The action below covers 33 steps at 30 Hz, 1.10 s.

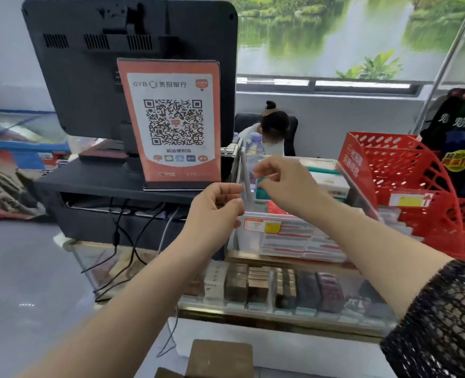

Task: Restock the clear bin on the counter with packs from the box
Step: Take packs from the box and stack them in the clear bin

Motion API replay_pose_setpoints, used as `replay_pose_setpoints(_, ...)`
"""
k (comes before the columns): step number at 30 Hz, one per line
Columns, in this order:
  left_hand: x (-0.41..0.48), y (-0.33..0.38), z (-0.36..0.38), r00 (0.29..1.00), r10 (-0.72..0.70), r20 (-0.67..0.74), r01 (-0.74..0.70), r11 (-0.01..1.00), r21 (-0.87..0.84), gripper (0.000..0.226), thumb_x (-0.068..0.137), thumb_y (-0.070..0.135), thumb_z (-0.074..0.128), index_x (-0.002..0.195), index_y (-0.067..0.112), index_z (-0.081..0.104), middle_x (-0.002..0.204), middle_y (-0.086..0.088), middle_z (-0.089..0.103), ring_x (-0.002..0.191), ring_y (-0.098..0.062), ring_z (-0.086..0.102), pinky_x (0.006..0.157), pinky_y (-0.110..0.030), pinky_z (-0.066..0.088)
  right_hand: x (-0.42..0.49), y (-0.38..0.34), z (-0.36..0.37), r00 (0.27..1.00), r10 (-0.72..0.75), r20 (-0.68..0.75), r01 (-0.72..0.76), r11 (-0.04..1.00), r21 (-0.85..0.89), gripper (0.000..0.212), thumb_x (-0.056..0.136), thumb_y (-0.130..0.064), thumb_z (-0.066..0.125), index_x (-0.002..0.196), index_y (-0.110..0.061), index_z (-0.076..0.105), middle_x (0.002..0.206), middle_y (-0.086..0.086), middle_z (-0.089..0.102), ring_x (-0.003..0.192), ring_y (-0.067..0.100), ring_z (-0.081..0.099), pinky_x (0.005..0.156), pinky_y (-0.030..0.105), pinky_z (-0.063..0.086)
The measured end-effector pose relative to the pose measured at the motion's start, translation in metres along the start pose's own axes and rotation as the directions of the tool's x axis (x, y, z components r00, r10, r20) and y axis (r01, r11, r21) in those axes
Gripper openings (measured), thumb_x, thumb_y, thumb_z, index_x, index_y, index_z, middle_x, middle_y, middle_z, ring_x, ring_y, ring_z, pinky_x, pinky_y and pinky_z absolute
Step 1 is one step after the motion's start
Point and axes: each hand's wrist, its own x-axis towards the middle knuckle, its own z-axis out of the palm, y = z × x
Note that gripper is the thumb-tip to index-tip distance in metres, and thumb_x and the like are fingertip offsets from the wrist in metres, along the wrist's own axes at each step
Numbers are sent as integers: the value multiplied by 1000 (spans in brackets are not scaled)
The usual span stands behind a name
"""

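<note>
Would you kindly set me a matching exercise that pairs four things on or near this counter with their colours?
Things:
1. sign
2. basket
3. box
4. bin

Colours:
a. brown
b. clear
c. red
d. orange and white

Pairs: 1-d, 2-c, 3-a, 4-b

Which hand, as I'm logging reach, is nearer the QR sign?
The left hand, just below the QR sign's right corner; the right hand is farther right.
</note>
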Motion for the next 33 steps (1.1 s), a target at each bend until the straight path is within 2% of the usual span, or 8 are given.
replay_pose_setpoints(2, -3, -3, -4, 1000, -9, -1, 9, 1000, -8, 19, 94, 7, 53, 106, 19, 62, 89, 2, 62, 88, -15, 64, 81, -32, 58, -13, -3, 12, 999, 30, -25, -29, 998, 51, 23, 88, -7, 55, 106, -20, 62, 95, -10, 60, 84, 1, 58, 68, 2, 42)
replay_pose_setpoints(6, -8, -12, -13, 999, -31, -15, 30, 999, -30, 16, 95, 8, 51, 101, 20, 60, 85, 3, 60, 77, -10, 61, 76, -28, 57, -37, -5, 35, 988, 134, -82, -113, 970, 216, 20, 92, -14, 51, 108, -22, 60, 103, -4, 63, 95, 19, 64, 85, 40, 54)
replay_pose_setpoints(10, -21, -31, -22, 996, -74, -53, 72, 996, -50, 16, 96, 8, 51, 105, 18, 60, 84, 5, 60, 77, -10, 61, 74, -25, 56, -62, -13, 55, 968, 240, -71, -189, 886, 423, 13, 98, -16, 45, 108, -19, 53, 96, -4, 59, 78, 15, 66, 77, 36, 54)
replay_pose_setpoints(16, -63, -96, -31, 981, -163, -110, 166, 986, 22, 19, 94, 10, 53, 107, 21, 62, 100, 0, 65, 89, -14, 66, 74, -27, 57, -115, -1, 96, 945, 326, -26, -256, 786, 564, 15, 99, -15, 42, 107, -19, 53, 104, 3, 59, 70, 8, 64, 65, 26, 54)
replay_pose_setpoints(20, -105, -179, -22, 962, -237, -138, 247, 967, 67, 14, 95, 9, 52, 101, 18, 61, 94, -5, 65, 82, -15, 65, 69, -26, 56, -177, 45, 141, 939, 343, 36, -296, 749, 593, 18, 98, -14, 42, 97, -25, 55, 100, 0, 65, 71, 9, 66, 72, 31, 54)
replay_pose_setpoints(25, -152, -324, -11, 906, -398, -146, 419, 894, 160, 14, 94, 6, 51, 98, 14, 61, 86, -6, 63, 78, -18, 62, 67, -29, 54, -262, 133, 216, 890, 415, 187, -444, 701, 558, 23, 100, -16, 39, 94, -31, 55, 99, -4, 65, 72, 9, 65, 71, 28, 52)
replay_pose_setpoints(29, -174, -443, -8, 843, -509, -175, 538, 809, 238, 15, 91, 8, 52, 89, 18, 63, 81, -9, 66, 75, -22, 63, 76, -45, 55, -318, 207, 287, 851, 470, 235, -521, 698, 491, 28, 100, -14, 39, 89, -35, 55, 91, -9, 66, 67, 4, 65, 71, 29, 54)
replay_pose_setpoints(33, -172, -551, 0, 777, -590, -217, 629, 730, 268, 19, 92, 7, 49, 90, 20, 63, 84, -5, 66, 75, -22, 63, 79, -42, 55, -358, 272, 359, 774, 564, 289, -630, 640, 441, 30, 100, -14, 38, 87, -35, 55, 92, -8, 66, 69, 6, 66, 70, 38, 57)
